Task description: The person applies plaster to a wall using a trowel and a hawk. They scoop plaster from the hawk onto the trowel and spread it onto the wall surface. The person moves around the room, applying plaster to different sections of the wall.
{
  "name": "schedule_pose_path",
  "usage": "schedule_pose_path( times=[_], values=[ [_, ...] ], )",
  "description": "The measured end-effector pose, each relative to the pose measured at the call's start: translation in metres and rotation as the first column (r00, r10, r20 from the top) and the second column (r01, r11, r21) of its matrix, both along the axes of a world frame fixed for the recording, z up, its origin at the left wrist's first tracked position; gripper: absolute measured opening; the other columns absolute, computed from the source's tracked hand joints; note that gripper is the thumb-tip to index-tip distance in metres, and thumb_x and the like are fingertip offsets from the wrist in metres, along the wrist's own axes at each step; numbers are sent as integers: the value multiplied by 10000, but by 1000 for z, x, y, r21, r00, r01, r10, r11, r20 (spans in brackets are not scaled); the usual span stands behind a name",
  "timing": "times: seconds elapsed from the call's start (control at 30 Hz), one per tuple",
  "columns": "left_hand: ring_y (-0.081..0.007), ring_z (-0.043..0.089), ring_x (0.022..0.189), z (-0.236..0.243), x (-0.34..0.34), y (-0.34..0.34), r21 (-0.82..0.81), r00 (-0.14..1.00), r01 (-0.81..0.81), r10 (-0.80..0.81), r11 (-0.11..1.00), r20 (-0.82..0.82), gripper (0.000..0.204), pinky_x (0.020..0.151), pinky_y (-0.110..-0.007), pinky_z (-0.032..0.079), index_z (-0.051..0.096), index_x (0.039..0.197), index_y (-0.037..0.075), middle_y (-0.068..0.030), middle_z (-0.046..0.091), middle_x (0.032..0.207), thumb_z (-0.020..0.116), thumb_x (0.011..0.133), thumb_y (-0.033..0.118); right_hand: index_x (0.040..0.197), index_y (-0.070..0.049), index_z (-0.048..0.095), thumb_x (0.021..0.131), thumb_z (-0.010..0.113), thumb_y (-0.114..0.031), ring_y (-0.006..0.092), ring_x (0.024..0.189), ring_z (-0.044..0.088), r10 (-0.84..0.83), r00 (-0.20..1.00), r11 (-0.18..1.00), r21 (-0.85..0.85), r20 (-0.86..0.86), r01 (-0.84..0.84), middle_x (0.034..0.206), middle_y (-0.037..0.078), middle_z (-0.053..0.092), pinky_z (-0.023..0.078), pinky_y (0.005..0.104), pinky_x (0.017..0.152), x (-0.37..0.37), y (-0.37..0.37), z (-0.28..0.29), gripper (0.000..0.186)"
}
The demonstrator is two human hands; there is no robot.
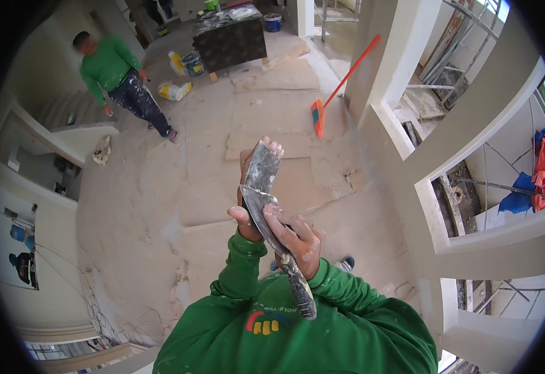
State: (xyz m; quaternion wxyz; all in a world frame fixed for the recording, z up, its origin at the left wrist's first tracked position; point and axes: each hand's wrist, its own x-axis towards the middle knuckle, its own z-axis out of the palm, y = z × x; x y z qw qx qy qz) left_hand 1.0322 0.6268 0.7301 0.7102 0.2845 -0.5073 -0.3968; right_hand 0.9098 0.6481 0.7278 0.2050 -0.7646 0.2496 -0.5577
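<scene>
In front of my chest my left hand (246, 225) supports a flat, plaster-smeared metal scraper blade (264, 167) from beneath. Its fingertips curl over the far end and the thumb sticks out to the left. My right hand (299, 242) grips a pointing trowel (260, 207) near the neck, fingers pressed along the blade. The trowel's dark, plaster-spotted handle (299, 290) points back toward my chest. The trowel blade overlaps the near end of the scraper blade, hiding where that end stops. Whitish plaster coats the fingers of both hands.
Brown sheets (279, 187) cover much of the floor. An orange broom (319, 117) leans at the right wall. Far left, a person in green (111, 68) stands near yellow-white sacks (174, 91). A dark, cluttered table (230, 43) stands behind. Window openings (491, 187) line the right.
</scene>
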Motion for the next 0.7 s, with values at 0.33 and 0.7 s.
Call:
schedule_pose_path(
  times=[0.33,0.7],
  values=[
    [-319,478,1267,14,57,-4,-42,815,-186,130,982,-565,765,1044,-428,404,408,1399,32,-187,493,1363,432,901,613,1258,-99,589,811,629,-215,306,999,645,83,992,993,76,98,-90,1172,93,619,534,382,873,99,-30,18,464],
    [-293,501,1200,6,95,-88,96,904,-184,207,978,-375,669,1014,-414,418,442,1365,34,-168,523,1306,471,905,519,1255,-85,578,821,603,-206,290,1008,639,225,966,972,-100,125,-214,1139,105,623,553,364,818,139,-127,-28,452]
  ],
)
